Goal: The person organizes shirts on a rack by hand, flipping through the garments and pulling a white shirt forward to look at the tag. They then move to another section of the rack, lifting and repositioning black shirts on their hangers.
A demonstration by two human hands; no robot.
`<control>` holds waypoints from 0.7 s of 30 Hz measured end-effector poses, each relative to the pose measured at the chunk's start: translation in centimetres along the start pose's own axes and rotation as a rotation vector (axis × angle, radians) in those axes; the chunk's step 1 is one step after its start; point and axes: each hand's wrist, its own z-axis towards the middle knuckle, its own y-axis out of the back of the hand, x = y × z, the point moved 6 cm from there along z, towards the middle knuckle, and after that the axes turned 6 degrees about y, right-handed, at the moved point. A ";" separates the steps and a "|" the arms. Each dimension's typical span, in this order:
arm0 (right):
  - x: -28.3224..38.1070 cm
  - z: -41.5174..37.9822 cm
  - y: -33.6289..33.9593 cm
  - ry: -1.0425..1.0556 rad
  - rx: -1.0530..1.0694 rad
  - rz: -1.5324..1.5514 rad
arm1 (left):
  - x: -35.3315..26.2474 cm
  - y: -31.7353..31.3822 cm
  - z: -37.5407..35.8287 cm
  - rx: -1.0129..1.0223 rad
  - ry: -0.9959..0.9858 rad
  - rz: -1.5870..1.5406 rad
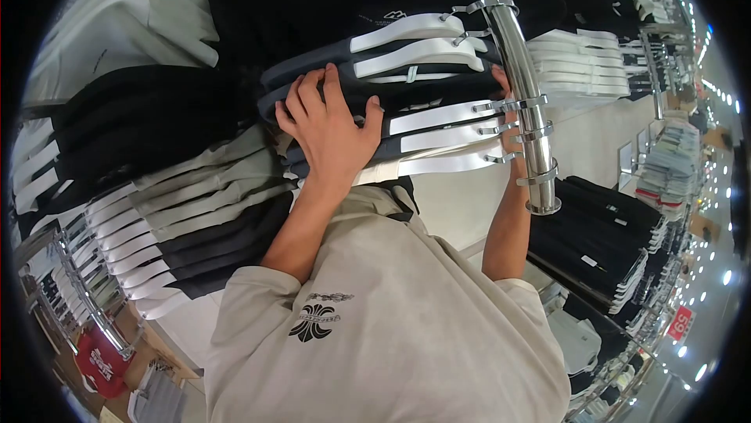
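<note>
My left hand (pixel 332 122) lies on the shoulders of dark grey shirts (pixel 313 75) on the rack, its fingers spread and its thumb apart. White hangers (pixel 411 28) carry these shirts, hooked on a chrome rail (pixel 512 48). A gap between two groups of hangers shows black cloth beside my left thumb. Close to the hanger hooks, my right hand (pixel 501 79) is mostly hidden behind the rail; only some fingertips show, so its grip cannot be made out. A cream garment (pixel 379 173) hangs nearest my body.
To the left hang black shirts (pixel 149 118) and olive-grey shirts (pixel 211 181) on white hangers. White garments (pixel 579 63) hang past the rail on the right. Below them, black folded-looking clothes (pixel 598 227) fill another rack. A red 59 sign (pixel 680 323) stands at far right.
</note>
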 end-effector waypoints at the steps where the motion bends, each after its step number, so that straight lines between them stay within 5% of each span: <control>1: 0.6 -0.1 0.1 -0.025 0.001 -0.008 | 0.0 0.0 -0.1 0.005 0.005 -0.002; 6: 0.0 -0.2 -0.5 -0.075 -0.026 0.453 | 0.0 -0.1 -0.2 0.008 0.004 -0.008; 21: 0.8 -0.8 -0.2 -0.044 -0.146 0.287 | -0.1 0.3 -0.2 0.010 -0.029 -0.015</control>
